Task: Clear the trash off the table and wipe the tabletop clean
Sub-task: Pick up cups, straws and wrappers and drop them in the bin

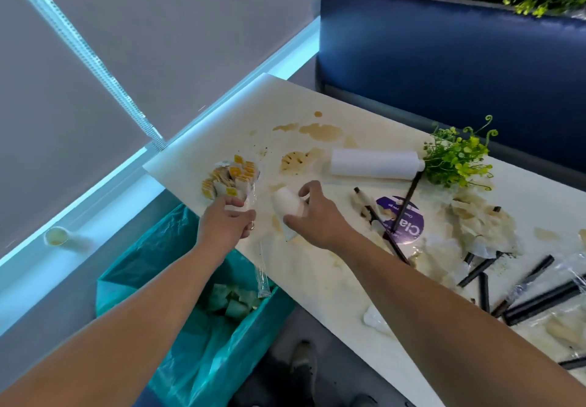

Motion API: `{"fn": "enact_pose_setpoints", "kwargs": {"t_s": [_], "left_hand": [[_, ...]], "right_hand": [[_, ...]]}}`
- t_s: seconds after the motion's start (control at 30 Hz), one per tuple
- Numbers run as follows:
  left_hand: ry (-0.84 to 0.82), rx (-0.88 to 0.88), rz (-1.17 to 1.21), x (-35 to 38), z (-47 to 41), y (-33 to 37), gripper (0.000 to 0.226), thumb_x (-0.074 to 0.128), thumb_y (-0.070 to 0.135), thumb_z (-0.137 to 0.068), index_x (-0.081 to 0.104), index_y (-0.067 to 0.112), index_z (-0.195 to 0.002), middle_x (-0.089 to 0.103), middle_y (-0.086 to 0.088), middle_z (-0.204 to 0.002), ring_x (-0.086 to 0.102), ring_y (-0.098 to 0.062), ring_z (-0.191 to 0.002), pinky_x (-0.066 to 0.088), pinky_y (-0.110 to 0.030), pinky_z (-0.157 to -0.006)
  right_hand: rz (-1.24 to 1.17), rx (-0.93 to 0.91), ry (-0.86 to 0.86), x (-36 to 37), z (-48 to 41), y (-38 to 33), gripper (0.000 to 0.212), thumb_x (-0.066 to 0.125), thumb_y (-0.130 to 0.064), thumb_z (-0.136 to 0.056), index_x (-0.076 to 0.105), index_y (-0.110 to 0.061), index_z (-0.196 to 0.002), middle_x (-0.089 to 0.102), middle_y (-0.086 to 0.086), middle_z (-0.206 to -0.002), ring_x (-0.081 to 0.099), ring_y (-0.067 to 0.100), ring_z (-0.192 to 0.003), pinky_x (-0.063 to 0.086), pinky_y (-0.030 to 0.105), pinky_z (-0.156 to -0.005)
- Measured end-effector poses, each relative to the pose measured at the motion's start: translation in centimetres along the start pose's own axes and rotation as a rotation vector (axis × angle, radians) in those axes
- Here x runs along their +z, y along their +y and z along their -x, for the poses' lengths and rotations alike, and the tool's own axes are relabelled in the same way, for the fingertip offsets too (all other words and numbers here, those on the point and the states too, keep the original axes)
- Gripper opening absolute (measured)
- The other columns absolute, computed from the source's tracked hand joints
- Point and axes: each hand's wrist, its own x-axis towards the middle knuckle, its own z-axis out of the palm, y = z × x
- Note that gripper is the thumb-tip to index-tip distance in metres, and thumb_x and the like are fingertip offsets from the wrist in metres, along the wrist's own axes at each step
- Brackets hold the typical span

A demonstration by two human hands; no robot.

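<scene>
My left hand (pixel 226 225) grips a clear bag of yellow-and-white sachets (pixel 231 179) at the table's left end. My right hand (pixel 314 216) curls round a white paper cup (pixel 287 205) lying on its side on the white table (pixel 317 279). Brown liquid stains (pixel 320 130) mark the tabletop. Further right lie a white roll (pixel 374 164), a purple round lid (pixel 401 224), crumpled stained tissues (pixel 478 222) and several black straws (pixel 539 302). A bin lined with a teal bag (pixel 203 317) stands below the table's left end, with pale scraps inside.
A small green plant (pixel 456 156) sits on the table by the blue bench seat (pixel 444 57). A small cup (pixel 57 236) rests on the window ledge at left. My shoe (pixel 302 362) shows on the floor below.
</scene>
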Motion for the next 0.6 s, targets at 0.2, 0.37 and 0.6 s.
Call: {"fn": "enact_pose_setpoints", "kwargs": {"t_s": [0.2,0.37,0.6], "left_hand": [[0.103,-0.039,-0.043,-4.7,0.4,-3.6,0.007,0.08,0.022,-0.087,0.074,0.02,-0.09,0.076,0.002,-0.074,0.076,-0.02,-0.074,0.063,-0.033,-0.074],[0.187,-0.07,-0.057,-8.3,1.3,-6.7,0.003,0.079,0.024,-0.084,0.077,0.022,-0.086,0.077,0.003,-0.071,0.076,-0.02,-0.072,0.062,-0.032,-0.075],[0.289,-0.168,-0.057,-11.4,1.0,-9.8,0.006,0.08,0.021,-0.081,0.077,0.025,-0.084,0.076,0.01,-0.07,0.075,-0.009,-0.066,0.063,-0.035,-0.082]], "right_hand": [[0.006,-0.011,-0.164,5.4,0.0,-2.4,0.049,0.068,-0.03,-0.083,0.034,-0.026,-0.118,0.057,0.005,-0.088,0.056,0.019,-0.068,0.045,0.035,-0.058],[0.072,-0.035,-0.305,9.6,0.0,-3.8,0.051,0.067,-0.032,-0.084,0.033,-0.024,-0.122,0.06,0.009,-0.095,0.062,0.028,-0.077,0.051,0.042,-0.065],[0.131,-0.004,-0.354,14.5,-0.7,-4.9,0.056,0.071,-0.034,-0.085,0.037,-0.019,-0.127,0.052,0.007,-0.11,0.054,0.026,-0.092,0.042,0.033,-0.065]]}}
